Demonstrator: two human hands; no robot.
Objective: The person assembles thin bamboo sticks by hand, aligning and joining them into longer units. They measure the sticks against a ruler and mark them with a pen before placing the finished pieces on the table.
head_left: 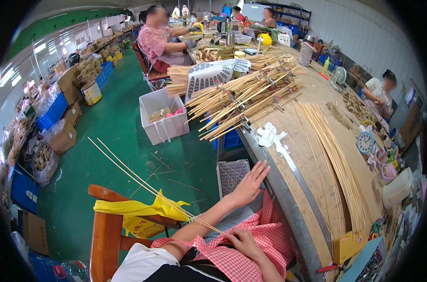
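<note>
My right hand (244, 243) is closed over my lap, pinching the near ends of two long thin pale sticks (150, 186). They slope up to the left, across my left forearm and past the chair, with their far ends in the air. My left hand (251, 184) is open, fingers stretched out beside the metal edge of the worktable (281, 188); it holds nothing. On the table nearby lie a long metal ruler (310, 202), white gloves (268, 135) and a bundle of similar sticks (338, 164). Farther up, stick bundles with clips (246, 96) are heaped, some jutting over the edge.
A wooden chair (105, 235) with yellow cloth (162, 209) stands at my left. A grey crate (232, 171) and a white bin (163, 127) are on the green floor. On the table are a yellow box (349, 246) and a clock (365, 142). Several people sit farther off.
</note>
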